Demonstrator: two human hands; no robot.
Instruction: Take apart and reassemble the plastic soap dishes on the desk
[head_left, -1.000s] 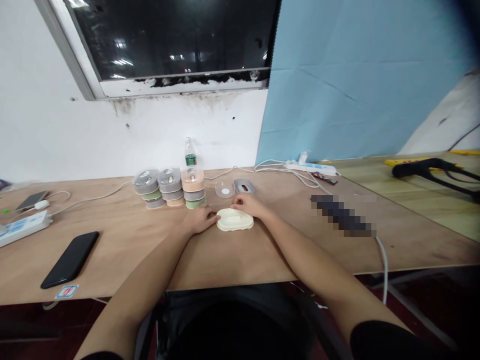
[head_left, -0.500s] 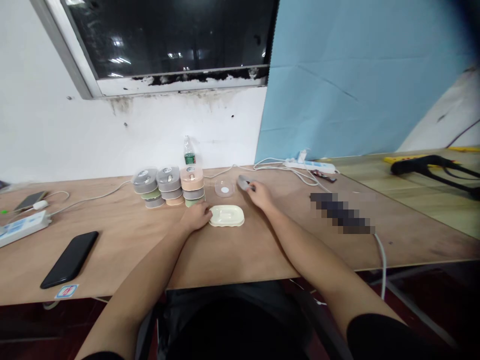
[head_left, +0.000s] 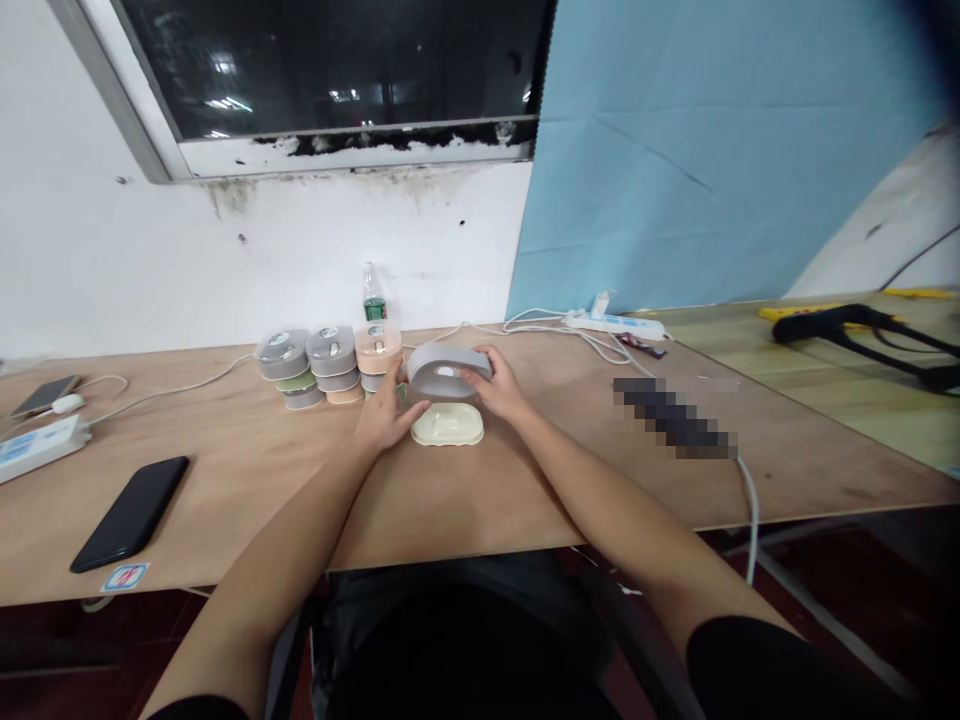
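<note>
A grey oval ring-shaped container part [head_left: 429, 358] is raised above the table, with my right hand [head_left: 501, 384] closed on its right end. My left hand [head_left: 382, 412] is at the part's left end, thumb stretched apart from the fingers; whether its fingertips touch the part I cannot tell. Just below, a cream oval tray [head_left: 448, 428] lies on the table. A white round spot [head_left: 446, 371] shows within the grey part, where the clear lid lay; the rest of that lid is hard to make out.
Stacked oval containers [head_left: 330, 362] in grey, green and peach stand left of my hands. A bottle [head_left: 373, 295] is by the wall. A black phone [head_left: 131, 513] lies at left. Power strips [head_left: 619, 326] with white cables run along the back, and a blurred dark object [head_left: 675, 418] lies at right.
My right hand has brought the grey part leftward, over the area behind the cream tray. The left hand has come off the tray's edge and risen, opening, towards the part.
</note>
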